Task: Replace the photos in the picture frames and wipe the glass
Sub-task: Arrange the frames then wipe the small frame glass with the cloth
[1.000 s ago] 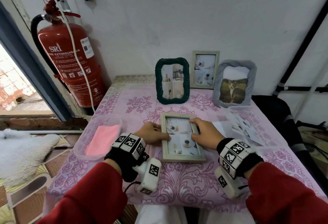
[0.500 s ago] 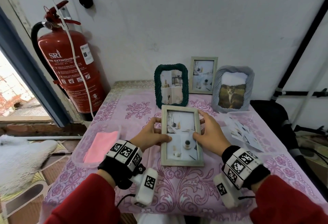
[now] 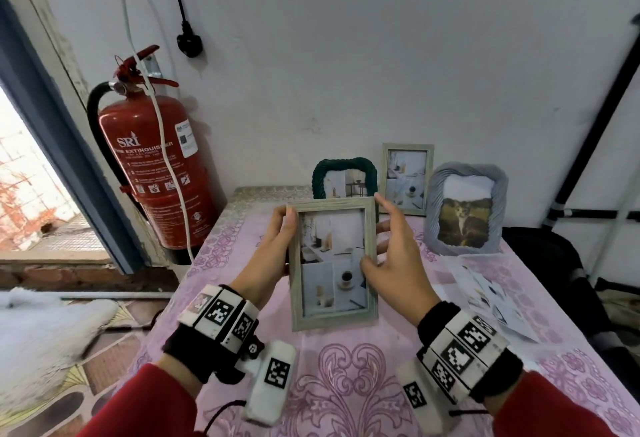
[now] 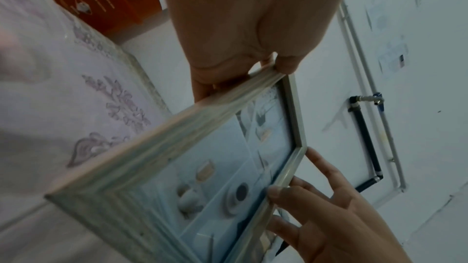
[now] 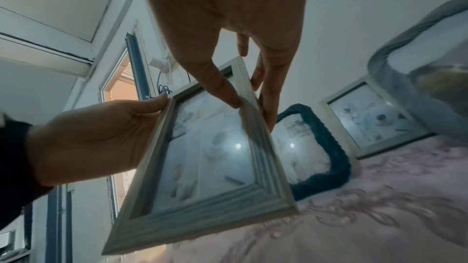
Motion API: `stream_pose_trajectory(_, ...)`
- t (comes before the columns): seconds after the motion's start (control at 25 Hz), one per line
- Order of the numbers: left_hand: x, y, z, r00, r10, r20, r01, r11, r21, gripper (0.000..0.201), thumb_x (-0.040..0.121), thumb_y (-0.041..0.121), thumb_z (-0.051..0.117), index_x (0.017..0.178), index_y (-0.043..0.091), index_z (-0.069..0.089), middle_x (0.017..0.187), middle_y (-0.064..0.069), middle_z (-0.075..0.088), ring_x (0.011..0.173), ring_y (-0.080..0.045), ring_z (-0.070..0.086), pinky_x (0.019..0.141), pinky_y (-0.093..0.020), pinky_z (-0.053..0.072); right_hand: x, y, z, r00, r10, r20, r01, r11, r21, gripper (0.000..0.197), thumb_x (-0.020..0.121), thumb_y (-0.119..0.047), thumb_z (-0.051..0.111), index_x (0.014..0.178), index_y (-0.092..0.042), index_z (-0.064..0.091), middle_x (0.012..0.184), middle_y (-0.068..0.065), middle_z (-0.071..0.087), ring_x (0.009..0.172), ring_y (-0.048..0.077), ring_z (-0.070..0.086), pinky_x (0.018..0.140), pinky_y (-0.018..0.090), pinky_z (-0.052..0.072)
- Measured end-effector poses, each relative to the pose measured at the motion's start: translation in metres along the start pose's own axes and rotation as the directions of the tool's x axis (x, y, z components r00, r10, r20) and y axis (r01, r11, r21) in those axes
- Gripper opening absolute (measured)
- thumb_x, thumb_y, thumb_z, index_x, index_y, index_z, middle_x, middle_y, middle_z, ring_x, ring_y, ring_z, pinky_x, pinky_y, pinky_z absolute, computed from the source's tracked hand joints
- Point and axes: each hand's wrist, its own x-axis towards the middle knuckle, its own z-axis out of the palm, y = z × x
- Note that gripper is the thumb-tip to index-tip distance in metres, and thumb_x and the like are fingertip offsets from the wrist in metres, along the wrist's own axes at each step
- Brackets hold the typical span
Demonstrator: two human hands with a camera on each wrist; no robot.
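A pale grey-green wooden picture frame (image 3: 333,263) with a four-part photo stands nearly upright above the pink tablecloth, held between both hands. My left hand (image 3: 277,246) grips its left edge, thumb on the front. My right hand (image 3: 388,256) pinches its right edge, thumb on the front and fingers behind. The left wrist view shows the frame (image 4: 202,167) clamped at its top corner by my left hand (image 4: 240,63), and the right wrist view shows the frame (image 5: 207,157) with the right thumb on its rail.
Three other frames stand at the wall: a dark green one (image 3: 343,177), a pale wooden one (image 3: 407,178), and a grey one with a cat photo (image 3: 465,209). Loose photos (image 3: 491,294) lie on the table's right. A red fire extinguisher (image 3: 156,166) stands left of the table.
The frame lay flat on the tablecloth a second ago; both hands have lifted and tilted it upright, facing me.
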Motion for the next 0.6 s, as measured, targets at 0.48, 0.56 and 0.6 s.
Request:
stream_pose_trajectory(0.48, 0.077, 0.066, -0.098, 0.996, 0.084, 0.004, -0.083, 0.995, -0.047, 0.024, 0.092, 0.053, 0.035, 0.1, 0.04, 0.053, 0.104, 0.013, 0.068, 0.096, -0.011, 0.068, 0.077, -0.039, 0.057, 0.134, -0.065, 0.049, 0.993, -0.12, 0.015, 0.12, 0.993, -0.015, 0.042, 0.093, -0.022, 0.054, 0.131, -0.034, 0.041, 0.093, 0.002, 0.053, 0.072, 0.012, 0.052, 0.067, 0.025, 0.048)
stream_pose_trajectory(0.56, 0.101, 0.072, -0.115, 0.997, 0.078, -0.012, -0.079, 0.995, -0.057, 0.025, 0.092, 0.053, 0.035, 0.106, 0.04, 0.052, 0.106, 0.013, 0.068, 0.096, -0.01, 0.068, 0.076, -0.038, 0.057, 0.163, -0.069, 0.061, 0.992, -0.123, 0.034, 0.124, 0.992, -0.01, 0.037, 0.092, -0.022, 0.057, 0.126, -0.029, 0.046, 0.089, -0.001, 0.055, 0.071, 0.014, 0.056, 0.065, 0.03, 0.052)
stream_pose_trajectory(0.6, 0.113, 0.074, -0.122, 0.997, 0.077, -0.015, -0.078, 0.996, -0.053, 0.026, 0.093, 0.052, 0.035, 0.109, 0.039, 0.05, 0.108, 0.012, 0.067, 0.097, -0.009, 0.068, 0.075, -0.037, 0.057, 0.178, -0.07, 0.066, 0.991, -0.125, 0.039, 0.126, 0.992, -0.012, 0.034, 0.091, -0.022, 0.058, 0.123, -0.027, 0.048, 0.087, -0.002, 0.055, 0.071, 0.016, 0.058, 0.066, 0.033, 0.054)
